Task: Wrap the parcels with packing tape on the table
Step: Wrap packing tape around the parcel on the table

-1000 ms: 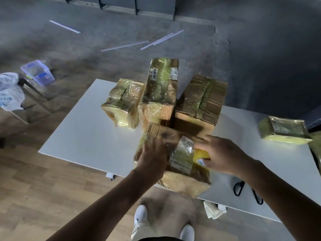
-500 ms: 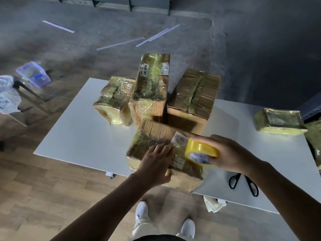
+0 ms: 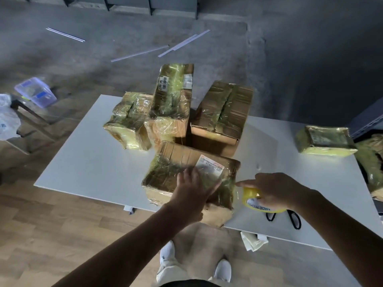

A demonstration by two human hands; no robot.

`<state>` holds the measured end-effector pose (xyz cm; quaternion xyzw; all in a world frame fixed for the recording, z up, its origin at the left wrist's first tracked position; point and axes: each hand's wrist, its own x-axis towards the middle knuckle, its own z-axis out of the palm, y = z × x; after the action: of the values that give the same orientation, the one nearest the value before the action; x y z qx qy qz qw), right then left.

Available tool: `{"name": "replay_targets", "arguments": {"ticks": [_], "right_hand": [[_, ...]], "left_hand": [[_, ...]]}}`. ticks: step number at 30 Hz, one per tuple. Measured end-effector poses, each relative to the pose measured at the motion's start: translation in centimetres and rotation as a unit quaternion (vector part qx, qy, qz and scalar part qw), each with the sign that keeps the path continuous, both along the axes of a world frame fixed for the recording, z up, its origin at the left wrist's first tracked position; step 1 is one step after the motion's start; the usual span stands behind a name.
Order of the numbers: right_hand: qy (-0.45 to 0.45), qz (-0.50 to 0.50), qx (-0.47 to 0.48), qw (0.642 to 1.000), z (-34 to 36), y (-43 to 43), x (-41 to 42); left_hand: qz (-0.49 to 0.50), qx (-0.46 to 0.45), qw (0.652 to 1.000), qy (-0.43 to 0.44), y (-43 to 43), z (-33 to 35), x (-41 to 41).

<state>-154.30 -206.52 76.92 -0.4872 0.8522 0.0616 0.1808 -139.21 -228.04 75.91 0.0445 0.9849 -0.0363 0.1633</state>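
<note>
At the near edge of the worktop [image 3: 93, 158], the front parcel [image 3: 182, 162] is pressed by the left hand [image 3: 193, 190], grip apart and fingers flat. Just beside it, the tape roll [image 3: 256, 200] is clamped in the grip of the right hand [image 3: 273, 188].

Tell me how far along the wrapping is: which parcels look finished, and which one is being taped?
Looks done: the back left parcel, the tall middle parcel and the small right-edge parcel. In hand: left hand presses flat on the nearest parcel; right hand grips the tape roll beside it. Left: that parcel's bare-looking far end, and probably the back right box, whose front is bare cardboard.
</note>
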Motion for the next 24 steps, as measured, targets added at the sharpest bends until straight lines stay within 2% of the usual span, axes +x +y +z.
{"name": "replay_targets", "arguments": {"ticks": [3, 5, 7, 10, 14, 16, 18, 21, 24], "right_hand": [[-0.015, -0.029, -0.012, 0.999, -1.1, 0.5, 0.1], [-0.011, -0.027, -0.022, 0.999, -1.6, 0.7, 0.1], [0.001, -0.019, -0.038, 0.999, -2.1, 0.7, 0.2], [0.007, -0.026, -0.073, 0.997, -2.8, 1.2, 0.3], [-0.064, -0.063, -0.143, 0.986, -4.0, 2.7, 1.2], [-0.138, -0.108, -0.185, 0.967, -5.1, 3.5, 1.9], [-0.173, -0.147, -0.253, 0.940, -5.9, 3.9, 2.3], [-0.132, -0.176, -0.344, 0.913, -5.3, 3.4, 2.1], [-0.139, -0.199, -0.426, 0.872, -3.4, 3.3, 1.7]], "left_hand": [[0.019, -0.041, 0.998, -0.038, 1.9, 1.0, -1.0], [-0.013, -0.062, 0.998, -0.022, 3.0, 1.4, -1.6], [-0.047, -0.044, 0.998, 0.002, 4.1, 1.2, -1.9], [-0.041, -0.016, 0.999, 0.016, 5.3, 0.5, -1.6], [-0.021, -0.039, 0.999, 0.024, 5.9, -0.6, -1.4], [-0.019, -0.029, 0.999, 0.034, 5.5, -1.0, -1.3], [-0.009, -0.002, 0.999, 0.039, 4.9, -1.1, -1.0], [-0.015, 0.070, 0.990, 0.117, 3.9, -0.3, -0.5], [-0.005, 0.176, 0.959, 0.220, 2.4, 0.9, -0.3]]}}
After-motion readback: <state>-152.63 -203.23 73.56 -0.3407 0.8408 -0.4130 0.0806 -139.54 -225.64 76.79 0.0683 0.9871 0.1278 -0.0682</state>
